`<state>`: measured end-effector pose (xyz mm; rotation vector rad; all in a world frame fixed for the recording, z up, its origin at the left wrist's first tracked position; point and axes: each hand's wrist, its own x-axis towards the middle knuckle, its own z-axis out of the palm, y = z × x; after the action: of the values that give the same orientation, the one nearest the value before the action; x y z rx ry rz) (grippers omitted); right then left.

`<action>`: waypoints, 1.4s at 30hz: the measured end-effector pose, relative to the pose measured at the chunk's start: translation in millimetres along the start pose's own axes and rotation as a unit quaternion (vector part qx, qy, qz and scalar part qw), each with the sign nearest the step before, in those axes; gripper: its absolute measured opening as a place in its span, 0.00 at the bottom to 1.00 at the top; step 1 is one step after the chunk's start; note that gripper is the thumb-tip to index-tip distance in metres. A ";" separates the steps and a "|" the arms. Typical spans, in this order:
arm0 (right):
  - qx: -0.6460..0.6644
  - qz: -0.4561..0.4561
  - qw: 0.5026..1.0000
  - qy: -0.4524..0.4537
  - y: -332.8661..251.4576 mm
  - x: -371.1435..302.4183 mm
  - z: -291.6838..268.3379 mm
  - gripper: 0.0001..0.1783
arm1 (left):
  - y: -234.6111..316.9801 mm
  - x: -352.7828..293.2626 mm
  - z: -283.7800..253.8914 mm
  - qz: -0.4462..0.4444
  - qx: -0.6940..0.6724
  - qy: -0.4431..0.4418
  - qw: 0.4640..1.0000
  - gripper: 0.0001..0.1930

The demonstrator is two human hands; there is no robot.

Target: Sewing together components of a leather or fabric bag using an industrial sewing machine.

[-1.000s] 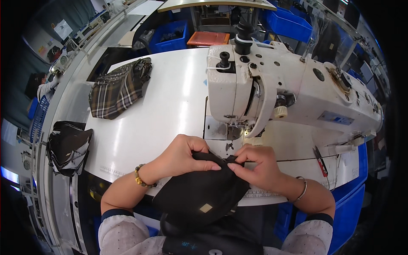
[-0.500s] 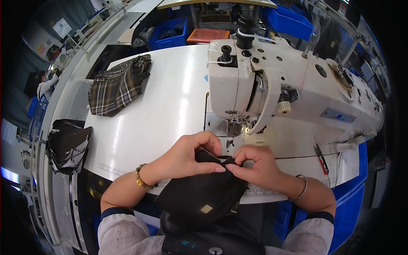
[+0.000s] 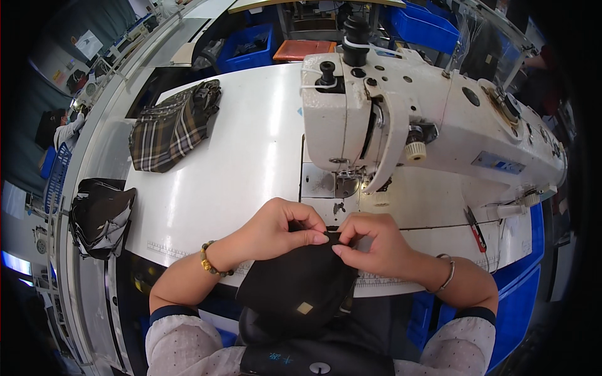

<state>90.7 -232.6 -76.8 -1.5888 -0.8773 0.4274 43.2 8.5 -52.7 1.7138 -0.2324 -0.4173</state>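
Note:
A black cloth piece (image 3: 291, 282) with a small tan square patch (image 3: 305, 308) hangs over the table's front edge toward my lap. My left hand (image 3: 282, 229) pinches its top edge between thumb and fingertips. Close beside it, my right hand (image 3: 370, 238) pinches the same edge, the two sets of fingertips only a little apart. Both hands are just in front of the needle area of a white sewing machine (image 3: 338, 125), clear of its presser foot (image 3: 345, 182). The cloth's underside is hidden.
Plaid cloth pieces (image 3: 172, 128) lie at the table's far left. A dark folded stack (image 3: 102, 219) sits beyond the left edge. Red-handled snips (image 3: 475, 232) rest at the right. Blue bins (image 3: 246, 50) stand behind the table; another person (image 3: 68, 128) is far left.
My fingertips have shifted along the cloth's top edge, and the edge is now straighter between them. The cloth hangs flatter. The view has moved slightly.

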 end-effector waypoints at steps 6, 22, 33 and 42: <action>-0.017 0.061 0.998 0.012 -9.1 2.5 -5.1 0.07 | 3.0 1.0 -12.9 -0.037 -0.016 0.041 0.998 0.03; 0.071 0.145 0.987 -0.015 -4.2 2.2 -7.6 0.10 | 1.5 1.3 -12.9 -0.023 -0.025 0.033 0.999 0.03; 0.224 0.193 0.955 -0.003 -1.1 8.9 -12.1 0.12 | 3.1 1.1 -22.6 -0.037 -0.030 0.039 0.998 0.03; 0.002 0.069 0.995 -0.066 -8.2 4.8 -17.2 0.05 | 3.7 0.8 -21.5 -0.053 -0.029 0.029 0.998 0.03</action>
<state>103.4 -240.7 -64.1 -1.6387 -0.8673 0.6373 52.8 27.0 -46.2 1.6824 -0.0879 -0.4474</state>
